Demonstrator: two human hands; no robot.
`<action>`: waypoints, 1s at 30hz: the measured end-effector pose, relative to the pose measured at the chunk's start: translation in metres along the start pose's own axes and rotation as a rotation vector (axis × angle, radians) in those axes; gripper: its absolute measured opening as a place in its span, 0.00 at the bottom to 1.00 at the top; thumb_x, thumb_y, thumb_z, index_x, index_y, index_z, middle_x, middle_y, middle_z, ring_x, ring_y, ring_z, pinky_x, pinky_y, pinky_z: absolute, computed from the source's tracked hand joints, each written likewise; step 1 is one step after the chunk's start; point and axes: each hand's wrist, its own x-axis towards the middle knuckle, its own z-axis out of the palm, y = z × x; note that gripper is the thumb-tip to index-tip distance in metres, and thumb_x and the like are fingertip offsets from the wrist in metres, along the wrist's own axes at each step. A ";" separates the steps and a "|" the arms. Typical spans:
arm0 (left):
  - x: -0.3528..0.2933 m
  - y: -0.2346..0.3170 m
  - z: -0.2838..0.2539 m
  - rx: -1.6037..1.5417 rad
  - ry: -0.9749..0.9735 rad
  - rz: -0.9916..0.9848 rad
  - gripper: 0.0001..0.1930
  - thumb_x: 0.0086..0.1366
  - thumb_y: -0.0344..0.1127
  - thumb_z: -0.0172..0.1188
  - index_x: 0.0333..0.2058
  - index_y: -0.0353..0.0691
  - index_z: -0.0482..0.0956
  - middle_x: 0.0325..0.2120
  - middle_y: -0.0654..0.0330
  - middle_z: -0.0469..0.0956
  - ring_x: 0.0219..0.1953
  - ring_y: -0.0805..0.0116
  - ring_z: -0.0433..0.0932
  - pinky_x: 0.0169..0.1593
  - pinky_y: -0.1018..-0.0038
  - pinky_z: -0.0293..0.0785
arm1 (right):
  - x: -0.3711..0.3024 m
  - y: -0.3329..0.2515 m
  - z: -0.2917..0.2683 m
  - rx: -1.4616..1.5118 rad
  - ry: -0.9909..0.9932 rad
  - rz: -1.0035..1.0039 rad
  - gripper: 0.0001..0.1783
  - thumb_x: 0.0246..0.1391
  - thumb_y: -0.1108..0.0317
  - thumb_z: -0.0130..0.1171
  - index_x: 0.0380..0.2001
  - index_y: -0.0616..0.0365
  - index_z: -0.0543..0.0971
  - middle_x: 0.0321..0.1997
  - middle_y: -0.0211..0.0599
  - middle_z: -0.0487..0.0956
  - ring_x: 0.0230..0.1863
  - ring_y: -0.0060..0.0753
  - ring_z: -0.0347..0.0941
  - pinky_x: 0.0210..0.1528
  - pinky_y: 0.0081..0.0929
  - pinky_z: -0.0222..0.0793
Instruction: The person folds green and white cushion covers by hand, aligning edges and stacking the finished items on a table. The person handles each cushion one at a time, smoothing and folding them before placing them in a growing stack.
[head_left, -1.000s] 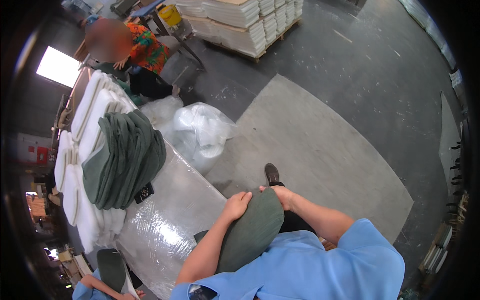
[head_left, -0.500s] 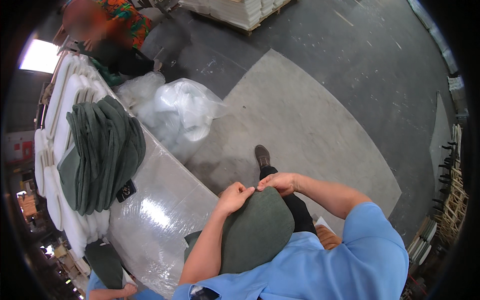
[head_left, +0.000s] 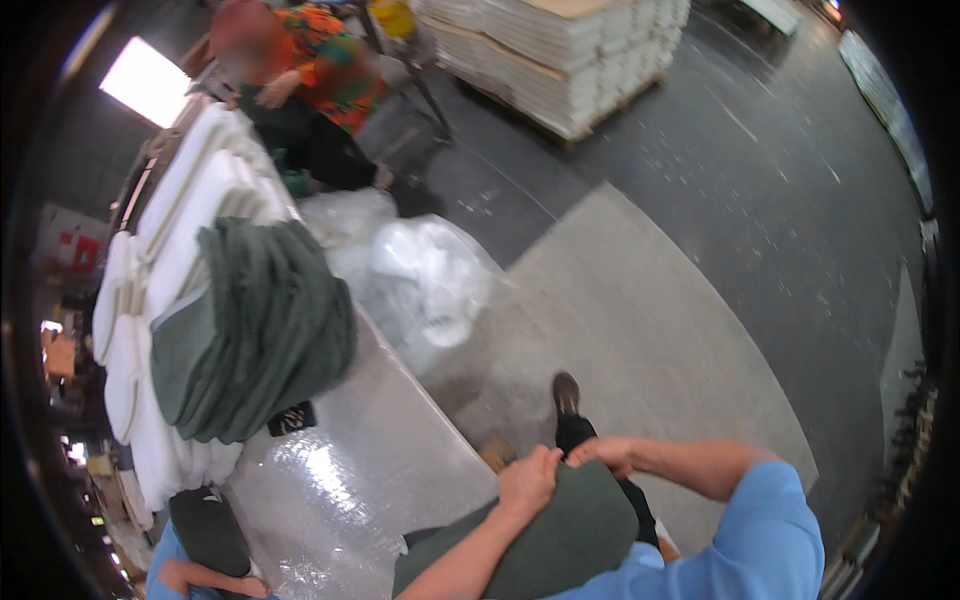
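Note:
A dark green fabric cushion cover [head_left: 590,515] with a rounded end lies across my lap. At its far edge my left hand [head_left: 530,480] is closed on the cloth, knuckles up. Just to the right, my right hand [head_left: 602,455] pinches the same edge, with a small gap between the two hands. The fingertips are partly hidden, so any small part under them does not show. More green cloth [head_left: 430,552] extends left beneath my left forearm toward the table.
The table [head_left: 400,480], wrapped in shiny plastic film, bears a pile of green covers [head_left: 270,330], white padding [head_left: 215,165] and a small black item [head_left: 292,418]. Clear plastic bags [head_left: 425,280] lie beyond it. Co-workers sit at far left [head_left: 335,75] and lower left [head_left: 205,575]. A loaded pallet [head_left: 570,75] stands behind.
My view has shifted, so the scene sits lower and further right. Both hands stay at the cover's edge; my left fingers have curled in tighter, and the far co-worker's hand has risen.

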 end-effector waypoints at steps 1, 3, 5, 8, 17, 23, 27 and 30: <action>0.001 -0.002 0.001 0.005 0.032 0.036 0.21 0.77 0.55 0.53 0.35 0.43 0.77 0.25 0.43 0.82 0.31 0.35 0.82 0.35 0.43 0.75 | -0.001 0.000 0.002 -0.030 0.029 0.004 0.10 0.67 0.61 0.66 0.44 0.56 0.83 0.42 0.31 0.87 0.40 0.26 0.85 0.45 0.30 0.83; 0.005 -0.004 0.001 0.001 0.107 0.079 0.20 0.78 0.54 0.53 0.34 0.44 0.76 0.24 0.44 0.82 0.29 0.36 0.82 0.33 0.44 0.75 | 0.001 0.001 -0.001 -0.050 0.035 0.011 0.09 0.68 0.62 0.66 0.43 0.55 0.83 0.39 0.29 0.86 0.35 0.23 0.84 0.38 0.26 0.83; 0.007 -0.006 0.004 0.004 0.202 0.143 0.19 0.78 0.51 0.54 0.32 0.44 0.75 0.21 0.46 0.80 0.26 0.38 0.82 0.29 0.46 0.74 | 0.013 0.006 -0.009 -0.018 -0.021 0.007 0.08 0.68 0.63 0.65 0.42 0.54 0.83 0.37 0.28 0.86 0.32 0.22 0.84 0.34 0.22 0.83; 0.010 -0.009 -0.001 0.033 0.188 0.196 0.17 0.77 0.50 0.55 0.34 0.44 0.77 0.24 0.49 0.83 0.28 0.42 0.83 0.31 0.48 0.77 | 0.011 -0.001 -0.003 -0.027 0.067 0.077 0.08 0.69 0.62 0.65 0.40 0.55 0.82 0.34 0.26 0.85 0.31 0.22 0.82 0.36 0.27 0.83; -0.155 -0.067 -0.149 -0.060 0.255 0.045 0.17 0.72 0.46 0.63 0.48 0.38 0.85 0.45 0.50 0.84 0.47 0.45 0.81 0.53 0.51 0.76 | -0.114 -0.035 0.100 -0.311 0.386 0.081 0.37 0.71 0.38 0.56 0.70 0.51 0.68 0.67 0.45 0.71 0.67 0.43 0.69 0.54 0.49 0.80; -0.305 -0.142 -0.112 -0.472 0.229 -0.615 0.35 0.72 0.59 0.60 0.67 0.38 0.75 0.63 0.40 0.77 0.68 0.40 0.72 0.71 0.56 0.65 | -0.119 -0.025 0.178 -0.671 0.426 0.157 0.50 0.64 0.45 0.68 0.77 0.45 0.51 0.70 0.39 0.66 0.66 0.43 0.69 0.52 0.48 0.81; -0.333 -0.142 -0.087 -0.502 0.232 -0.719 0.36 0.74 0.60 0.56 0.64 0.30 0.76 0.58 0.35 0.80 0.64 0.36 0.76 0.67 0.55 0.70 | -0.109 -0.042 0.209 -0.811 0.461 0.140 0.45 0.64 0.50 0.68 0.74 0.48 0.56 0.68 0.40 0.68 0.64 0.43 0.71 0.53 0.48 0.82; -0.342 -0.130 -0.075 -0.489 0.226 -0.772 0.37 0.74 0.60 0.56 0.64 0.30 0.76 0.58 0.34 0.80 0.64 0.37 0.75 0.67 0.55 0.70 | -0.094 -0.049 0.229 -0.863 0.471 0.203 0.42 0.64 0.51 0.68 0.73 0.49 0.58 0.68 0.41 0.70 0.65 0.43 0.72 0.52 0.47 0.82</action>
